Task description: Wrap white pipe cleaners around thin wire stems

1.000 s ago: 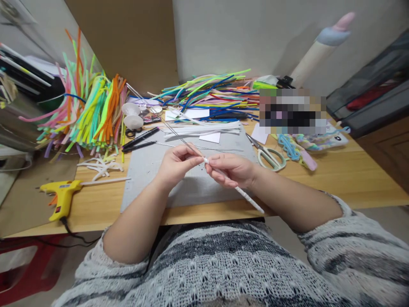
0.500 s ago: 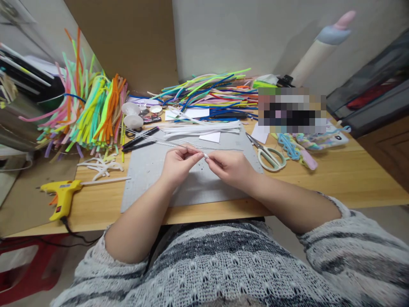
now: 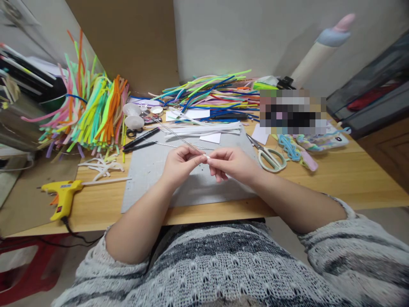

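Observation:
Over the grey cutting mat (image 3: pixel 150 179), my left hand (image 3: pixel 180 166) and my right hand (image 3: pixel 234 164) meet fingertip to fingertip. Between them they pinch a small white piece (image 3: pixel 207 157), mostly covered by the fingers. Thin metal wires (image 3: pixel 179 138) run from my left fingers up and to the left. The lower fingers of my right hand hang loosely below its pinch. Just behind my hands lie white pipe cleaners (image 3: pixel 204 129) and a small white card (image 3: pixel 210 138). Scissors with pale green handles (image 3: pixel 271 160) rest right of my right hand.
A yellow glue gun (image 3: pixel 62 196) and short white scraps (image 3: pixel 102 166) are at left. Bundled coloured pipe cleaners (image 3: pixel 92 115) stand behind them; more lie in a pile (image 3: pixel 217 94) at the back. Black pens (image 3: pixel 140 140) lie on the mat's left edge.
The wires have swung to a steeper angle. My right hand has turned, and its lower fingers have loosened and dropped into view. The pinch on the white piece continues.

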